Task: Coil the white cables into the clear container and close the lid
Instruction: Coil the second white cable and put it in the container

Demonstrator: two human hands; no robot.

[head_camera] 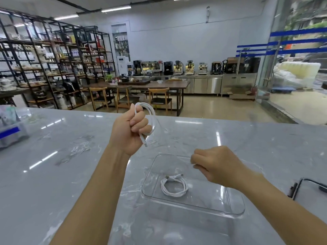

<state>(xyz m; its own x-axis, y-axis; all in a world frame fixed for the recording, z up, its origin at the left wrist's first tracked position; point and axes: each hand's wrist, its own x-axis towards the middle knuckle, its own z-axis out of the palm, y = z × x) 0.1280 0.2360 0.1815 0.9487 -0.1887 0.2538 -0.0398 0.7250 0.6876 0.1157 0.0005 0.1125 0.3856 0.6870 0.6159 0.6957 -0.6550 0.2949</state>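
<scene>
Left hand [130, 129]: fisting around white cable loops [150, 117] above the desk [70, 165], keeping the coil from springing open. Clear container [235, 212]: sitting open, holding one coiled cable [174, 186]. Right hand [215, 165]: pinching, seemingly feeding the cable's tail over the container.

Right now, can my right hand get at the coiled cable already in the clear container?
Probably yes: the right hand hovers over the open clear container, no lid covers the coiled cable, though its fingers look pinched shut.

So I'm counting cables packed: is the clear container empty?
Not empty. One coiled white cable lies inside the clear container; a second cable is looped in the left hand.
</scene>
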